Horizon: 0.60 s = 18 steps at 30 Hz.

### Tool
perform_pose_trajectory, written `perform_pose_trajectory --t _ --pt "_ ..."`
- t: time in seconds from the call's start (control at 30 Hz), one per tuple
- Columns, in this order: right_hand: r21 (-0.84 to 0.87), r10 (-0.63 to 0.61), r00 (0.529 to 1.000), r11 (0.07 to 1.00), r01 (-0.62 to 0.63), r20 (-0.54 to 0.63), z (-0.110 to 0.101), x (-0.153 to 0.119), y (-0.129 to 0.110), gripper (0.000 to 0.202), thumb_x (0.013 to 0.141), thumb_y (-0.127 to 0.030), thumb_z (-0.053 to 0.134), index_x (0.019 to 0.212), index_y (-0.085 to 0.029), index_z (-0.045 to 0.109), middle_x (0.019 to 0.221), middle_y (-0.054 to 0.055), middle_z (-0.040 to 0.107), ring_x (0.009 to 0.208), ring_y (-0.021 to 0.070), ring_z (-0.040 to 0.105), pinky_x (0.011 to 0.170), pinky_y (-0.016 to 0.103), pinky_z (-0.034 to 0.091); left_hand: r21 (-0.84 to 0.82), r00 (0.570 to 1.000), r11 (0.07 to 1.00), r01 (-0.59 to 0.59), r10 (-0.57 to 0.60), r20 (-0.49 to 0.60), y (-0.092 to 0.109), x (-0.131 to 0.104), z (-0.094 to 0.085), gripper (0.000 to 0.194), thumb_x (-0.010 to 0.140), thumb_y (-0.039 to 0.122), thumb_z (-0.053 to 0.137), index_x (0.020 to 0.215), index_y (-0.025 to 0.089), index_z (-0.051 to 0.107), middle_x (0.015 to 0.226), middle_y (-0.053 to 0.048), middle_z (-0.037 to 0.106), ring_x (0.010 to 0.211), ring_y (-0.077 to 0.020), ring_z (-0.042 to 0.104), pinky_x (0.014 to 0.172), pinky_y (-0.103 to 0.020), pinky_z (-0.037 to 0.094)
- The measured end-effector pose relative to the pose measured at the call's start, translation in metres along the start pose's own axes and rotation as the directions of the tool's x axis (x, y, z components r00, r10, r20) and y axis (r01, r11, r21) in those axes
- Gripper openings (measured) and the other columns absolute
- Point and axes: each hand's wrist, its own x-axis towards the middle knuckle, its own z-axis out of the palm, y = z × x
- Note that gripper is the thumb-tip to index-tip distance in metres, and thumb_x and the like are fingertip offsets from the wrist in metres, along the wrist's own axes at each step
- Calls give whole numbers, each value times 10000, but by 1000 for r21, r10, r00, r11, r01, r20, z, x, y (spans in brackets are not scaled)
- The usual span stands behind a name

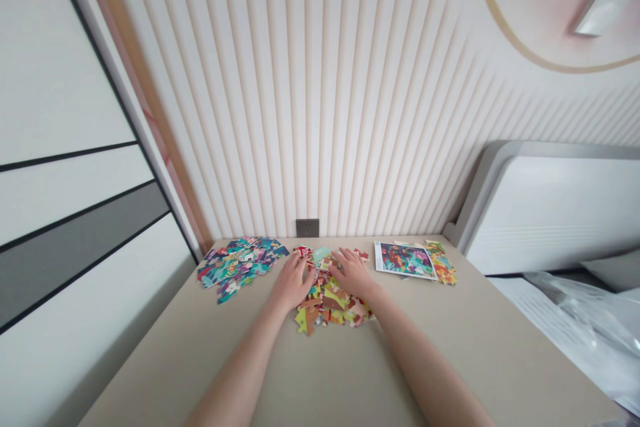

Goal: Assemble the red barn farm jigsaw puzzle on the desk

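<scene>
Bare tabletop [330, 373] between near edge, puzzle pile [333, 307]

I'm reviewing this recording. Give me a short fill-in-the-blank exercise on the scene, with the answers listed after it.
The left hand and right hand both touch the ____ one of the three groups of puzzle pieces.
The mostly blue and teal pieces lie to the ____ of both hands.
Of the two hands, the ____ one is nearer the picture card.

Missing words: middle; left; right.
</scene>
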Motion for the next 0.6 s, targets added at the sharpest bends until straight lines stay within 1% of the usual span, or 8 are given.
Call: perform_pose_trajectory --t 0.1,0.2,0.27,0.33,0.4,0.47,0.53,0.6 --pt "-1 1 999 1000 -1 49 6 24 -7 611 1034 -579 413 1547 -248 444 1591 148 414 1482 330 339 1199 560 222 -5 1000 1000 -28 28 2 0 -2 0 445 1012 432 478 1333 156 614 1477 -177 538 1399 -327 485 1161 -527 414" --pt "3 -25 995 1000 25 94 10 28 -11 560 1031 -570 428 1506 -283 505 1596 128 412 1481 357 330 1186 606 202 -14 998 998 -61 61 -2 6 -4 -7 350 1011 363 478 1266 189 644 1340 -137 636 1275 -286 585 1093 -478 484" --pt "4 -47 992 999 47 118 8 20 -11 530 1033 -545 435 1494 -297 523 1610 112 395 1492 351 312 1194 596 193 -23 997 997 -77 76 -13 11 -5 -12 301 1008 314 470 1225 215 653 1229 -110 676 1186 -262 624 1048 -448 512" --pt "16 -90 985 996 89 148 2 6 -10 526 1023 -536 468 1497 -313 519 1613 90 396 1496 328 311 1210 558 196 -32 996 996 -82 81 -28 16 -7 -16 284 1008 285 459 1207 232 653 1170 -99 682 1138 -254 635 1022 -438 520" --pt "62 -161 970 986 152 182 -6 -11 -7 524 1010 -545 497 1488 -331 531 1603 69 415 1494 310 321 1224 531 198 -37 996 997 -72 70 -45 19 -8 -18 292 1005 287 461 1225 237 646 1179 -106 667 1151 -265 622 1031 -456 507" --pt "120 -210 960 974 190 187 -14 -26 -2 497 1022 -555 471 1457 -334 567 1584 64 444 1489 295 337 1236 526 190 -37 997 998 -52 50 -60 20 -10 -18 325 998 317 481 1270 225 633 1256 -132 634 1229 -296 579 1076 -499 472" --pt "125 -183 972 978 165 145 -19 -37 5 494 1045 -564 408 1443 -328 581 1587 68 437 1499 286 328 1244 534 177 -37 998 999 -35 33 -58 19 -11 -16 363 993 350 497 1300 210 632 1338 -150 601 1302 -320 532 1117 -531 436" --pt "68 -93 993 994 88 69 -20 -44 14 530 1054 -577 368 1474 -309 547 1615 86 390 1522 296 281 1245 553 164 -41 999 999 -32 31 -36 17 -11 -15 372 996 366 495 1298 212 649 1372 -143 600 1334 -318 516 1137 -532 423"
